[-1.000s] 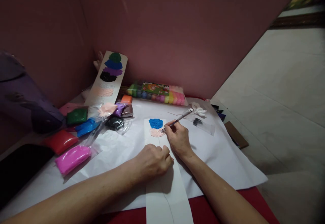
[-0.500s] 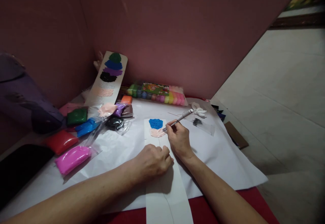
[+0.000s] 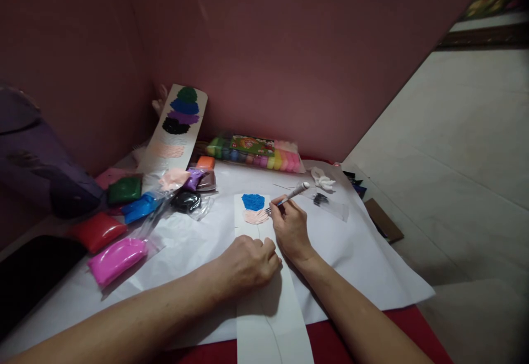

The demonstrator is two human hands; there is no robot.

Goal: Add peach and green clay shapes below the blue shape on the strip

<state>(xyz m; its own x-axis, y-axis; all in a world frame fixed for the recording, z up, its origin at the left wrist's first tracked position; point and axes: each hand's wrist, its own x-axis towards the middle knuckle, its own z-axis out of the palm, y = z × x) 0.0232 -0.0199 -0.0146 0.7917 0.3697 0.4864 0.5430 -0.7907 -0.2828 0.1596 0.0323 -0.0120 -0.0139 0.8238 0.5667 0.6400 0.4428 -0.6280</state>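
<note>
My right hand (image 3: 292,231) pinches a fork (image 3: 299,189) with a pale handle, tilted up to the right. Its tines meet the right side of a peach clay patch (image 3: 253,217), which has a ridged surface. Just above that lies a rough blue clay patch (image 3: 253,202). Both patches sit near the far end of a long white card (image 3: 253,320) that bears a thin drawn line. Curled into a loose fist, my left hand (image 3: 250,265) rests on the card below the peach patch; whatever its fingers may hold is hidden.
Left lie bagged clays: pink (image 3: 118,261), red (image 3: 99,231), green (image 3: 124,189), blue (image 3: 142,205) and black (image 3: 187,201). A card with coloured bands (image 3: 194,138) leans against the wall. Behind are a multicoloured clay pack (image 3: 252,153) and, to the right, white clay (image 3: 322,179).
The fork's handle end has dipped slightly and swung a little left in my right hand. Its tines stay at the peach patch. My left hand has hardly moved.
</note>
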